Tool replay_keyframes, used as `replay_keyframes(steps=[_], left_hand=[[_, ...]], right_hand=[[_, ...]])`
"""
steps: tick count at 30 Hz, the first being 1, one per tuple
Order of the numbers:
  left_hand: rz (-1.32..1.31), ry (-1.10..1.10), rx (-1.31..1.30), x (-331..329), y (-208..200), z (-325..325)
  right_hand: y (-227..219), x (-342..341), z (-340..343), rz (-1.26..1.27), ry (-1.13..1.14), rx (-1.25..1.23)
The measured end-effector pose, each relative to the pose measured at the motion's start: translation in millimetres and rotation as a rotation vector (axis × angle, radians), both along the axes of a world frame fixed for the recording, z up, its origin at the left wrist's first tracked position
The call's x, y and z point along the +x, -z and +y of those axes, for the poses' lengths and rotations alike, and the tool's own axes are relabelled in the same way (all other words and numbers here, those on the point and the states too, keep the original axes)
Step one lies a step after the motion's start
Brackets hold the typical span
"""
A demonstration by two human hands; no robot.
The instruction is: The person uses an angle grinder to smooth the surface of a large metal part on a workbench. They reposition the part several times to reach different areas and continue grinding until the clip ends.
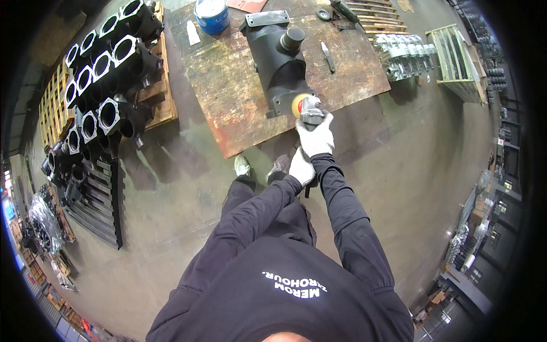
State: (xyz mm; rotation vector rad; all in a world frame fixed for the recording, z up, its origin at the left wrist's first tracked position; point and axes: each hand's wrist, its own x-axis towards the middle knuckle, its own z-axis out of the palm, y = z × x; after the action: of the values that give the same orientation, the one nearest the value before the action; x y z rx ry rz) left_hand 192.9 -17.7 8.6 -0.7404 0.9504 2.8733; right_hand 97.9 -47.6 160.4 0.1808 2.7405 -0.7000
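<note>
My right hand (316, 138) and left hand (302, 166) wear matt white cloth, soft-looking. Sweatshirt (245, 273): dark matt cloth, smooth weave. Power tool (312, 112): head of dull silvery metal; its yellowish disc (297, 106) looks matt. Black tubular part (276, 62): smooth, low sheen; its far end plate (266, 18) reads as greyer metal. Tabletop (228, 102): wood-like, rough, scuffed and stained. Can (212, 17): glossy blue. Tube (193, 33): smooth white, apparently plastic. I note bare, bright metal on the silver parts (403, 56); black parts (147, 60) dark-coated, their ring faces pale metal. Pallet (167, 85): raw wood. Floor (399, 171): smooth, faintly shiny.
</note>
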Motion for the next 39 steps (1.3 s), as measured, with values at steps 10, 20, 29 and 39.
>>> replay_keyframes(steps=[10,20,29,39], left_hand=[[0.027,-0.051,-0.142,-41,-19,0],[0.042,0.233,-0.785,-77,-36,7],[-0.075,0.301,-0.666,-96,-46,3],[-0.379,0.617,-0.86,-50,-107,-23]], right_hand=[[0,-45,8,-0.03,-0.019,0.014],[3,-77,27,0.004,0.004,-0.015],[13,-94,37,0.003,0.004,-0.023],[48,-50,70,0.012,0.234,-0.28]])
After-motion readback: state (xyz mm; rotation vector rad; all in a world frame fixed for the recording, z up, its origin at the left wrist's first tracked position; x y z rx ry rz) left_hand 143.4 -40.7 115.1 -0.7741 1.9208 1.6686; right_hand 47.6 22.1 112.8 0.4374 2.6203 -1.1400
